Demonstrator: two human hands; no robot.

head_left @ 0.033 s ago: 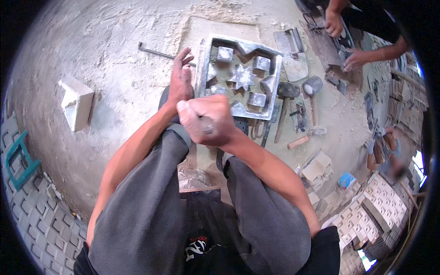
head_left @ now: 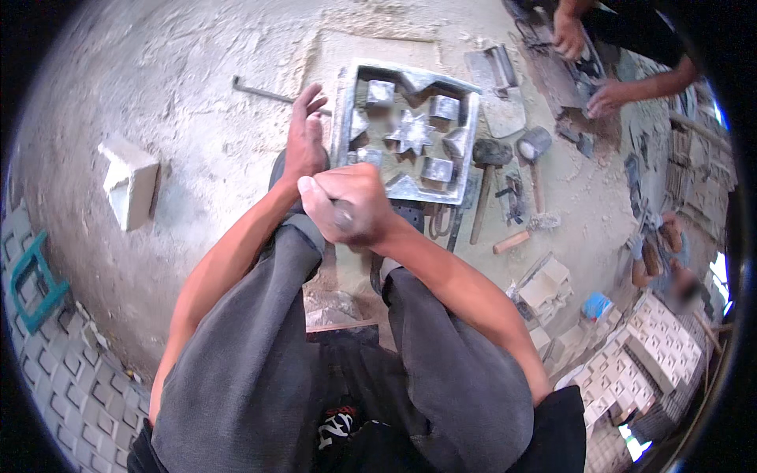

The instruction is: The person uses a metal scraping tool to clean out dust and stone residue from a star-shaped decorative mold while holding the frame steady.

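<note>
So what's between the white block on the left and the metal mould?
Head view: mostly bare dusty floor, then the left hand resting flat beside the metal mould. A thin metal rod lies farther up. White block.

The left hand (head_left: pixel 303 142) lies flat against the left edge of a square metal mould (head_left: pixel 406 130) with a star at its centre. The right hand (head_left: pixel 347 206) is fisted around a dark tool just before the mould's near edge. Two mallets (head_left: pixel 490 154) lie right of the mould on the dusty floor (head_left: pixel 197 94).

A dusty concrete floor (head_left: pixel 197 102) is seen, on which a square metal mould (head_left: pixel 406 130), two mallets (head_left: pixel 485 169), a thin metal rod (head_left: pixel 264 92) and a pale block (head_left: pixel 130 183) are laid.
</note>
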